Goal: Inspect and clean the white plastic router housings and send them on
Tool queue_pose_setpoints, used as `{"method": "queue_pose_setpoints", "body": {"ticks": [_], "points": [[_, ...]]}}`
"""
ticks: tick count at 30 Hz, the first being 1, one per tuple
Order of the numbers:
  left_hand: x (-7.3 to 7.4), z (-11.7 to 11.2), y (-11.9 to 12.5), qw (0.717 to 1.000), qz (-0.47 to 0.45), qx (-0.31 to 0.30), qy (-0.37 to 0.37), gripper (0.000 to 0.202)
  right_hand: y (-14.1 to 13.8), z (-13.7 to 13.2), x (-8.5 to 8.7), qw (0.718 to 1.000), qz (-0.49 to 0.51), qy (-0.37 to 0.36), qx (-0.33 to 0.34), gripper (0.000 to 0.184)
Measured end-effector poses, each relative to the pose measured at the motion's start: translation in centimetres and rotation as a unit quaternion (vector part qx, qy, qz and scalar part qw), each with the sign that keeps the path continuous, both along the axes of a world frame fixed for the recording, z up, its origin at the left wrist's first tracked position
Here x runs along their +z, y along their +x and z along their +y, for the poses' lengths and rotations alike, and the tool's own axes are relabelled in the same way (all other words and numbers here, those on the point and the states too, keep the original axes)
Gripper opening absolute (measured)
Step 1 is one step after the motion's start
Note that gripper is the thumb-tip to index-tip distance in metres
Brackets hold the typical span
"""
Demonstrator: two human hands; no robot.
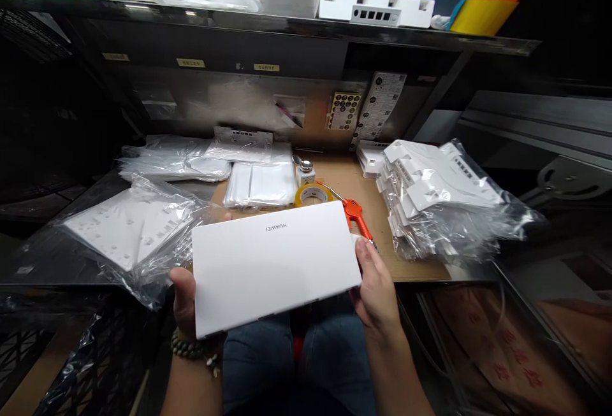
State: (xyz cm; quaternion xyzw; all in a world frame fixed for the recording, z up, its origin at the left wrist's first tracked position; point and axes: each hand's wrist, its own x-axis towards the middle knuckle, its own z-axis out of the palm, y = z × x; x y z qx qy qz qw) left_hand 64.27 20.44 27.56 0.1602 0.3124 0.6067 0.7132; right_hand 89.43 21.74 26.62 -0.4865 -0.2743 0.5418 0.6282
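A white plastic cover (275, 269) marked HUAWEI, its lettering upside down from here, is held over my lap at the table's front edge. My left hand (185, 295) grips its left end, thumb at the edge and most fingers hidden behind. At the right end my right hand (375, 285) closes on it, thumb along the side. Just beyond the cover lie a roll of yellow tape (313, 193) and an orange-handled tool (354, 212), partly hidden. A small white bottle with a metal top (305, 172) stands behind the tape.
Bagged white panels (129, 222) lie at the left, with clear plastic bags (176, 158) behind. White bagged housings (435, 180) are stacked at the right. Overhead, a metal shelf (287, 21) carries a white housing (375, 8) and a yellow container (482, 14).
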Motion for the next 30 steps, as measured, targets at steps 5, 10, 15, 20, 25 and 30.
{"method": "queue_pose_setpoints", "body": {"ticks": [5, 10, 15, 20, 25, 30], "points": [[0.6, 1.1, -1.3, 0.985, 0.15, 0.033, -0.08, 0.037, 1.1, 0.5, -1.3, 0.996, -0.075, 0.056, 0.007, 0.042], [0.7, 0.8, -1.2, 0.963, 0.261, 0.069, 0.012, 0.027, 2.3, 1.6, -0.8, 0.97, -0.169, 0.146, -0.094, 0.034], [0.4, 0.5, -0.8, 0.939, 0.312, 0.059, 0.134, 0.02, 3.3, 1.5, 1.4, 0.996, -0.036, 0.073, 0.022, 0.039], [1.3, 0.9, 0.3, 0.956, 0.273, 0.031, 0.105, 0.031, 3.2, 1.4, 1.0, 0.999, 0.018, 0.034, -0.005, 0.048], [1.2, 1.2, 0.1, 0.938, 0.304, -0.013, 0.168, 0.018, 3.0, 1.5, 0.2, 0.998, 0.033, 0.032, -0.045, 0.043], [0.6, 1.3, 0.3, 0.864, 0.397, -0.025, 0.309, 0.06, 2.6, 1.7, 0.2, 0.995, 0.024, 0.035, -0.087, 0.043]]}}
